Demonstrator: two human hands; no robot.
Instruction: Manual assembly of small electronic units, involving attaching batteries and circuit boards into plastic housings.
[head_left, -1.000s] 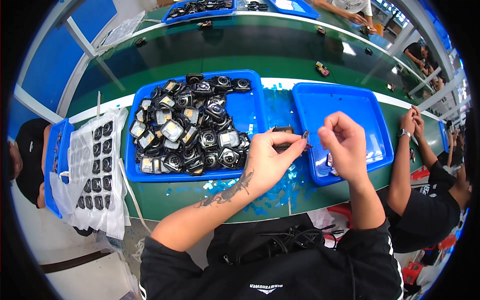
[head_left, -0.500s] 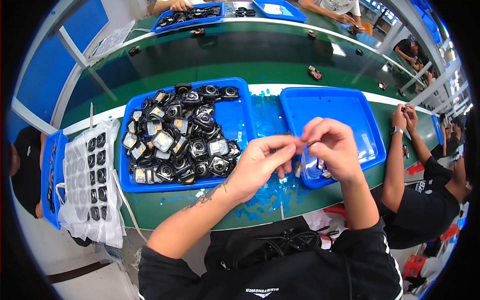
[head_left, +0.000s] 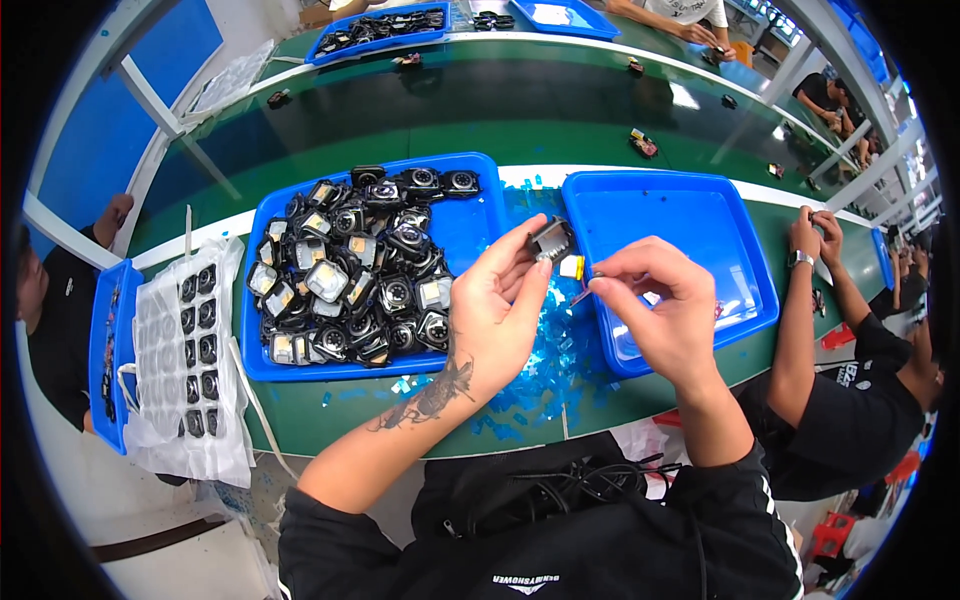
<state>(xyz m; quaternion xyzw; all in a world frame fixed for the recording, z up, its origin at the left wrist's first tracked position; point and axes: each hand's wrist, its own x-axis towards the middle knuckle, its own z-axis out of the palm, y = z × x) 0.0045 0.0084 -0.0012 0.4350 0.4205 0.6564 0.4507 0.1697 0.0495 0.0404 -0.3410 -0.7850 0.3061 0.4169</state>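
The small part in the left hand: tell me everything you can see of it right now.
The small part is a boxy dark grey and silver module, metallic in look, with a pale yellowish tab at its right end. The left hand pinches it between thumb and fingertips, raised above the gap between the two blue trays. The right hand is at the tab end, pinching something thin there; whether it touches the part I cannot tell. Finer detail is too small to tell.

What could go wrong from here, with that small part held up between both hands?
The left hand pinches the small dark part only at the fingertips, above scattered blue film scraps; dropped, it might be hard to find. The right hand works a thin tool close to the part, so a slip could scratch it.
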